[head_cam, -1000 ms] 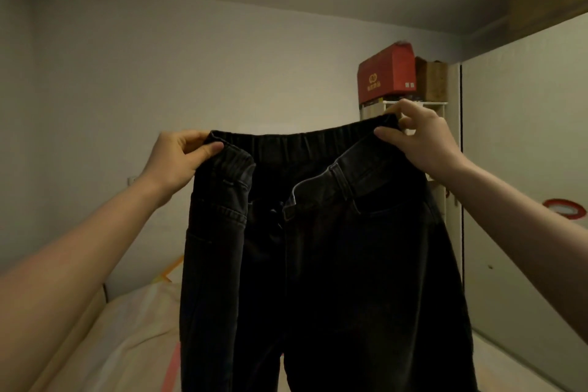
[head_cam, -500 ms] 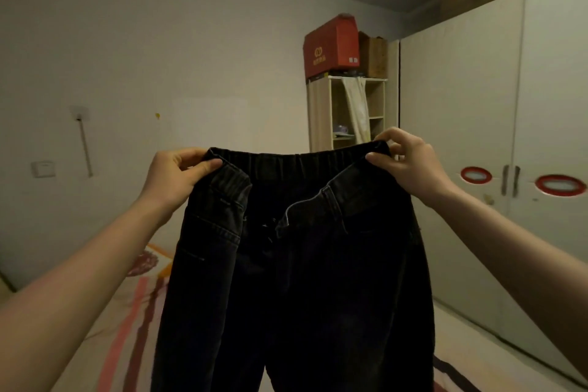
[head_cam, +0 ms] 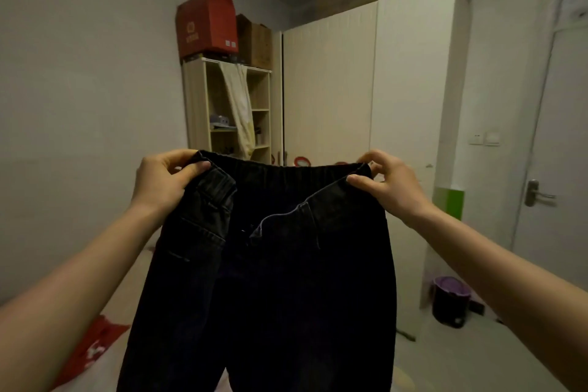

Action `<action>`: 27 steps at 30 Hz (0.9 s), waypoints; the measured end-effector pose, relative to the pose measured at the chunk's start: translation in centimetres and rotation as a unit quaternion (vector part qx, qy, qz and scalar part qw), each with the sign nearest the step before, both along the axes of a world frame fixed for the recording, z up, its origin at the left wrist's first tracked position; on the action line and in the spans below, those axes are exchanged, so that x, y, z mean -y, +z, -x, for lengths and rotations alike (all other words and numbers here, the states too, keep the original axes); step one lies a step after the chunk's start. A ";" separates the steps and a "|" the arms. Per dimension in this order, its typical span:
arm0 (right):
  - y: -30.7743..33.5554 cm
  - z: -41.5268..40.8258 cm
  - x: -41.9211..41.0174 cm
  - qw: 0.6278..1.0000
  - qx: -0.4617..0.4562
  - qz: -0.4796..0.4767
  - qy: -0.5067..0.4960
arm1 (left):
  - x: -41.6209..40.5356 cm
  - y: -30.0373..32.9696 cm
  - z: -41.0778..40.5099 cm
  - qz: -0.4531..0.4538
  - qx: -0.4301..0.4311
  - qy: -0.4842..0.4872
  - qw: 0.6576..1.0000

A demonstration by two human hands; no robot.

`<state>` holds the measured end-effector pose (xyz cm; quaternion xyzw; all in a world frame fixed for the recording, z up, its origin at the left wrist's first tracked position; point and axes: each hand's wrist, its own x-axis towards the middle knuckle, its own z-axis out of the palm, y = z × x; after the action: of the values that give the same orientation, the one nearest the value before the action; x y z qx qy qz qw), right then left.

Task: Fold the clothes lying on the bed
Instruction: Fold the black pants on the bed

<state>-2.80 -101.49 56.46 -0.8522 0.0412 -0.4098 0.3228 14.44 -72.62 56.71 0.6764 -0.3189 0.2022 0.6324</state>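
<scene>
Head view: your left hand [head_cam: 165,181] and right hand [head_cam: 386,183] each pinch a waistband corner of the black denim trousers [head_cam: 270,280], hanging upright above the bed [head_cam: 127,296]. Uneven pinches could twist the legs, skewing the fold.

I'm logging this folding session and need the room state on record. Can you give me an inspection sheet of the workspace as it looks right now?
Surface: bed low on the left, pale cover, mostly hidden by the arms.
Job's things: black jeans held up in the air by the waistband, legs hanging down, not yet folded.
Clutter: red item lying on the bed.
Grippers: left hand and right hand each pinch one end of the waistband.
Cables: nothing seen.
Surroundings: shelf unit with a red box on top, white wardrobe, door, dark bin on the floor.
</scene>
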 end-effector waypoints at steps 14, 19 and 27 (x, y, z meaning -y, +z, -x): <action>0.5 1.1 24.5 0.992 0.054 -0.024 -0.114 | 30.1 0.4 -4.2 0.006 0.019 -0.122 0.992; 0.8 -1.7 33.2 0.986 0.049 -0.007 -0.161 | 40.1 -0.5 -9.0 0.011 0.026 -0.148 0.989; -0.1 -6.1 46.1 0.974 0.024 0.012 -0.223 | 55.0 -1.4 -15.0 -0.008 0.002 -0.163 0.987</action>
<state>3.31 -147.59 56.34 -0.8152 0.2179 -0.4919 0.2142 29.44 -127.67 55.35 0.6199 -0.4277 0.0950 0.6510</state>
